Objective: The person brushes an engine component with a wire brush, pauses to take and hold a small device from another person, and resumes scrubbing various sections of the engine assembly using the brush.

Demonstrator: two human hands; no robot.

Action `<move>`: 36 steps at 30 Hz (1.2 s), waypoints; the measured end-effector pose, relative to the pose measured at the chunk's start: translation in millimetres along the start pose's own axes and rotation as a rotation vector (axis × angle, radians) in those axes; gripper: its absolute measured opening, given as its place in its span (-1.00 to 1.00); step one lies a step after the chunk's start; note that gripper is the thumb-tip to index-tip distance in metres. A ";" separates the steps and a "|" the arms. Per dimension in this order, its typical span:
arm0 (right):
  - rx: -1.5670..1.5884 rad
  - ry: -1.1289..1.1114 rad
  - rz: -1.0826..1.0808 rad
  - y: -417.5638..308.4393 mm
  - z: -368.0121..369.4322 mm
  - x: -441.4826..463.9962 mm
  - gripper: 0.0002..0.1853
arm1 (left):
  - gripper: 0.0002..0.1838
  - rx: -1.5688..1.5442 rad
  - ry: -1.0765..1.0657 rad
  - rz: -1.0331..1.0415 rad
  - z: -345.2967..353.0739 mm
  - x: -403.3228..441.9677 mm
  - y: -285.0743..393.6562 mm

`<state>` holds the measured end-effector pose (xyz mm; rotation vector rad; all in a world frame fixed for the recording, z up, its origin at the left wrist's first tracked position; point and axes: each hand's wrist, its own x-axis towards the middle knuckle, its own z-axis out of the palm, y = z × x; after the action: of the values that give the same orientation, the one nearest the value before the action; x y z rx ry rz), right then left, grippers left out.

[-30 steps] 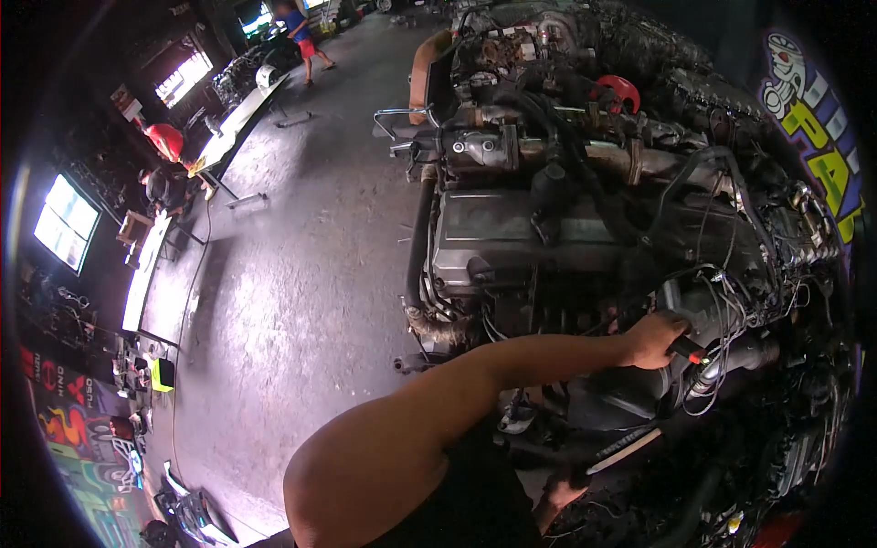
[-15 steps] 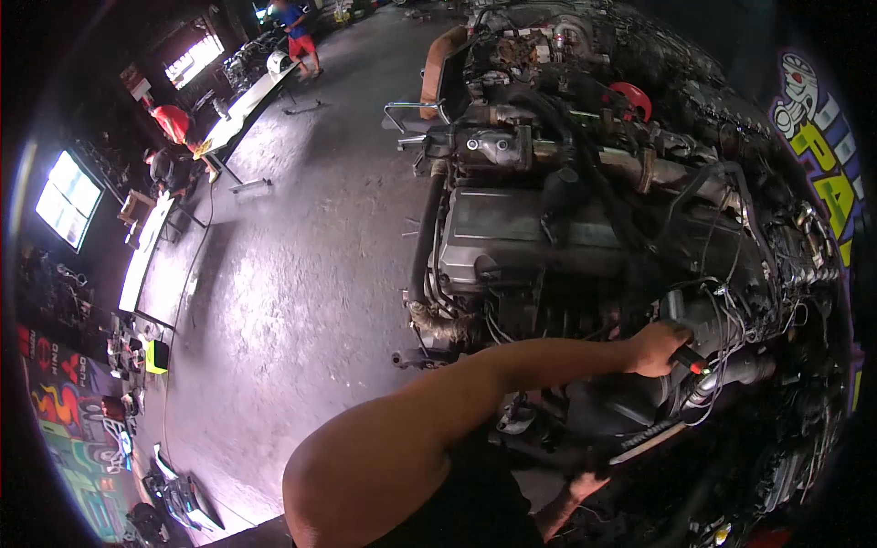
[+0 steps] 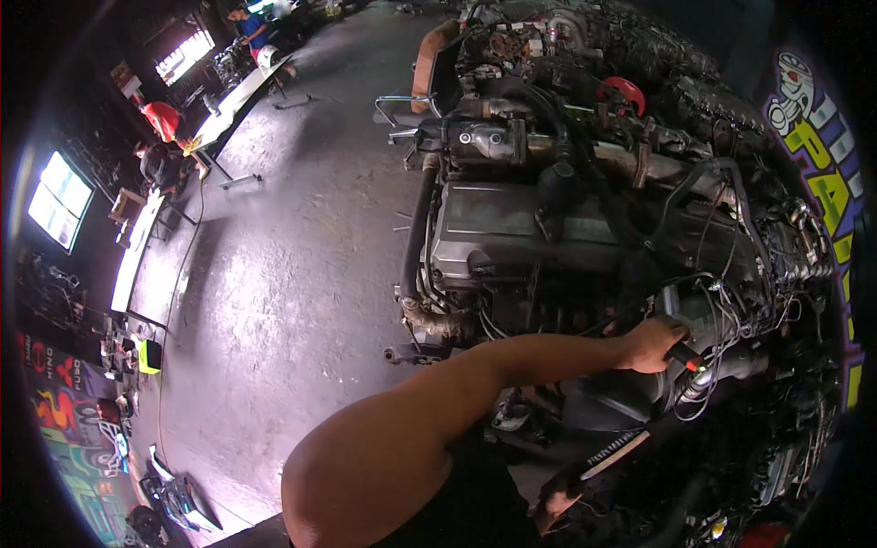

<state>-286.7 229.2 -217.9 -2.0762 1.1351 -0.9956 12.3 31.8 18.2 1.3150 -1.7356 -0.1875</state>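
Note:
My left hand [image 3: 654,345] reaches across an engine and is closed around a small black flashlight [image 3: 685,357] with an orange-red band and a bright tip. The tip points at a metal pipe [image 3: 740,363] and a loop of pale wires [image 3: 726,315]. Lower down, partly hidden beside my dark clothing, my right hand [image 3: 559,502] grips a wire brush [image 3: 617,455]. The brush has a pale back and a row of short bristles, and it is held apart from the engine. A dark housing [image 3: 607,406] sits between the two hands.
A large engine with a grey cover [image 3: 512,224] fills the middle, and more engines stand behind it. A red round part [image 3: 623,96] lies among them. Concrete floor [image 3: 301,228] runs along the left, with white-topped tables [image 3: 233,105] and several people beyond.
The brush and my right hand have moved down and left, away from the pipe. My left hand keeps its place with the flashlight. The whole view has shifted slightly.

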 end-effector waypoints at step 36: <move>0.924 -0.186 0.263 93.4 -14.8 -17.4 -0.47 | -0.46 -0.001 -0.051 -0.041 -4.6 -1.1 2.3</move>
<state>-346.9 197.7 -286.0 -1.2096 0.6332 -0.9236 14.1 35.4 21.6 1.3565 -1.7519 -0.2476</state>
